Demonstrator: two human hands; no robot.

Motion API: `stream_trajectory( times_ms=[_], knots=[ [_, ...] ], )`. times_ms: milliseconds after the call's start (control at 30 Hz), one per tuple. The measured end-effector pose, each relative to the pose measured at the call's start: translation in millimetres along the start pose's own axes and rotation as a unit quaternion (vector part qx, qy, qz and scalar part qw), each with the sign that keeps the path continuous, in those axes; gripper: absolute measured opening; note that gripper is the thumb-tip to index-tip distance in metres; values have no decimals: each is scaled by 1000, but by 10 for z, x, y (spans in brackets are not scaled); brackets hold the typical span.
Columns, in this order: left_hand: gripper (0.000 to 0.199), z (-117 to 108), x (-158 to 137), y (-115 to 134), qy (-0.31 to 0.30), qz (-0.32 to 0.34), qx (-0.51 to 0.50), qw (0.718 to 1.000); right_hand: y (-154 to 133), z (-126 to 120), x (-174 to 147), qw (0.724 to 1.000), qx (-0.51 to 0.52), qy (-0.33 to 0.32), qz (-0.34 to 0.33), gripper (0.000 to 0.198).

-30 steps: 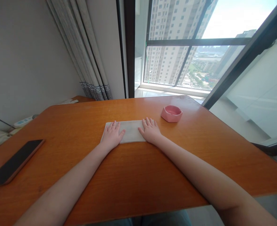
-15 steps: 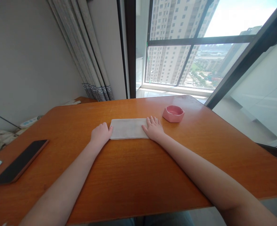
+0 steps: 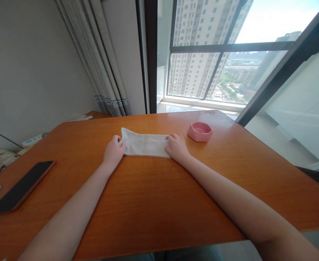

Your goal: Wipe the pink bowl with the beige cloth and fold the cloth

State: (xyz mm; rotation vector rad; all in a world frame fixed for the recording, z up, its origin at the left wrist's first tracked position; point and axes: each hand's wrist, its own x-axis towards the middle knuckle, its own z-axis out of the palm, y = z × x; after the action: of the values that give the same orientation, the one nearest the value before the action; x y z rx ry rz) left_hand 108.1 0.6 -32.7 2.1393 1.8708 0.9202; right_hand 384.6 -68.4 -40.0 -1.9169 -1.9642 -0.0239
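Note:
A folded white cloth [image 3: 145,145] lies across the middle of the table as a long strip. Its left end is lifted and bent, with the far left corner sticking up. My left hand [image 3: 113,150] is closed on that end, thumb on the near side and fingers behind the cloth. At the opposite end, my right hand [image 3: 177,146] rests with bent fingers and thumb closed over the cloth. What its fingertips do under the palm is partly hidden.
A pink faceted bowl [image 3: 200,132] stands just beyond my right hand on the wooden table [image 3: 154,203]. To the left lies a dark flat slab [image 3: 23,186] with a reddish edge. Behind the table are a grey curtain [image 3: 102,65] and a large window [image 3: 219,47].
My left hand has moved slightly left and away from me, raising the cloth's left end, which lay flat before. My right hand's fingers have gone from spread to bent.

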Motion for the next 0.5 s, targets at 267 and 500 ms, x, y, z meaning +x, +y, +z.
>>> stream_trajectory(
  times_ms=[267, 500],
  knots=[
    [25, 153, -61, 107, 160, -40, -291, 942, -40, 66, -20, 998, 39, -10, -41, 26],
    [19, 149, -411, 510, -50, 257, -154, 953, -343, 95, -163, 984, 63, -51, -157, 38]
  ],
)
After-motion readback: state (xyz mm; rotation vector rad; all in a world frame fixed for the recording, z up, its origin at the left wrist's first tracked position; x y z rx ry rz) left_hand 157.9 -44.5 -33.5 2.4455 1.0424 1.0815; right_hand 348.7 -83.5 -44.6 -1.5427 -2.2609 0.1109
